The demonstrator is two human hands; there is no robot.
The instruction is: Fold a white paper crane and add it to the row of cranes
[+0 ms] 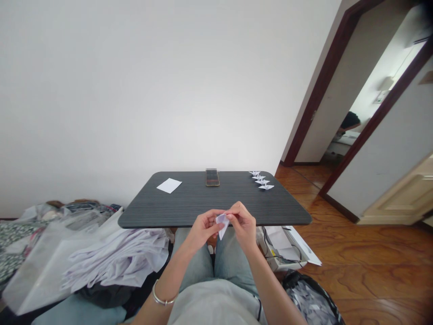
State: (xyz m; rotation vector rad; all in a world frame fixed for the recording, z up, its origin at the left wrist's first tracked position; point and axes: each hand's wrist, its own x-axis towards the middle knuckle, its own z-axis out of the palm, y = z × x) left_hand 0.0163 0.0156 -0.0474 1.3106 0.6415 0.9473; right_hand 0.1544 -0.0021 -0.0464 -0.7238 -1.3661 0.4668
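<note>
A small piece of folded white paper (222, 227) is held between both hands, just over the near edge of the dark table (189, 205). My left hand (205, 224) pinches its left side with thumb and fingers. On the upper right of the paper, the thumb and forefinger of my right hand (242, 222) are closed at its edge. Several white origami cranes (262, 181) stand in a row at the table's far right. A flat white sheet of paper (169, 185) lies at the far left of the tabletop.
A phone (212, 177) stands at the table's back middle, near the white wall. Clothes (122, 257) are piled on the left. To the right, on the wooden floor, sit a box with papers and cables (282, 246) and a black bag of scraps (311, 298).
</note>
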